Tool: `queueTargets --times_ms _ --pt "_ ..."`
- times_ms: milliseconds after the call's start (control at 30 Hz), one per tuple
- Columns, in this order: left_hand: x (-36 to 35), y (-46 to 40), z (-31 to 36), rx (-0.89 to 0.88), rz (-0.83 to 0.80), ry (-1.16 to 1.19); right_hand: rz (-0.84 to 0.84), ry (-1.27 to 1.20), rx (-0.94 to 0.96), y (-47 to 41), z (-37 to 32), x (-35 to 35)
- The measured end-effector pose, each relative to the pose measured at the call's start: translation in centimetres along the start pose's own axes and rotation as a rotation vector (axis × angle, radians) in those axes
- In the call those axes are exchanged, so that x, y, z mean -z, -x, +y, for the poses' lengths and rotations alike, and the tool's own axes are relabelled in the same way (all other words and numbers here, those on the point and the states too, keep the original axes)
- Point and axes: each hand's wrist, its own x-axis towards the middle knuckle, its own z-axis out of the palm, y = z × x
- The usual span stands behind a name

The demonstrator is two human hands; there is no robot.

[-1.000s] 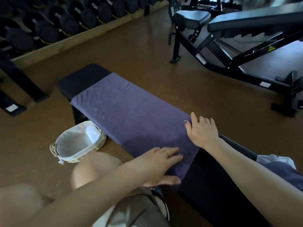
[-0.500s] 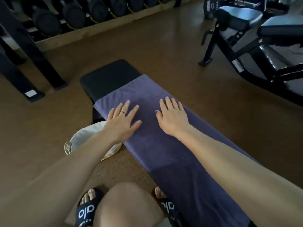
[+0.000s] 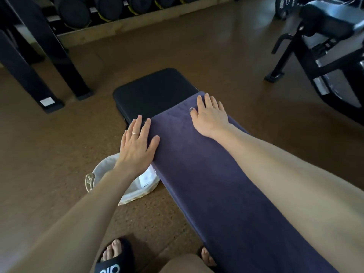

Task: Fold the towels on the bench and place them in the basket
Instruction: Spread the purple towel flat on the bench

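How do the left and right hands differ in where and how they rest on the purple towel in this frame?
The left hand lies at the purple towel's near-side edge, partly over the bench's side above the basket; the right hand sits by the towel's far corner. The left hand wears a ring; the right shows none, only a dark-painted thumbnail. The left hand's fingers reach onto the bare black bench; the right hand's stay on cloth. Both lie flat, palms down, fingers spread.

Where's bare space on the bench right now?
Only the black pad end of the bench beyond the purple towel is bare. Left hand and right hand crowd the towel's far edge; the basket blocks the floor alongside.
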Motion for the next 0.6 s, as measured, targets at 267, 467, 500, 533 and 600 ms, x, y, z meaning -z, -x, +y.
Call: queueTargets --times_ms 267,467,500,533,600 --pt "-0.5 -0.1 -1.2 -0.054 0.002 0.003 -0.088 -0.13 -0.099 -4.4 -0.1 1.4" --pt "-0.4 0.0 -0.9 -0.014 0.058 0.04 0.073 -0.116 -0.148 -4.6 -0.5 1.5" --pt "-0.3 0.0 -0.9 0.002 0.106 0.082 0.033 -0.171 -0.161 -4.7 -0.4 1.5" --pt "-0.2 -0.1 -0.9 0.02 0.158 0.139 -0.012 -0.232 -0.18 -4.8 -0.3 1.6" --pt "0.2 -0.3 -0.8 0.101 0.236 0.3 -0.018 -0.383 -0.237 -5.1 0.1 2.1"
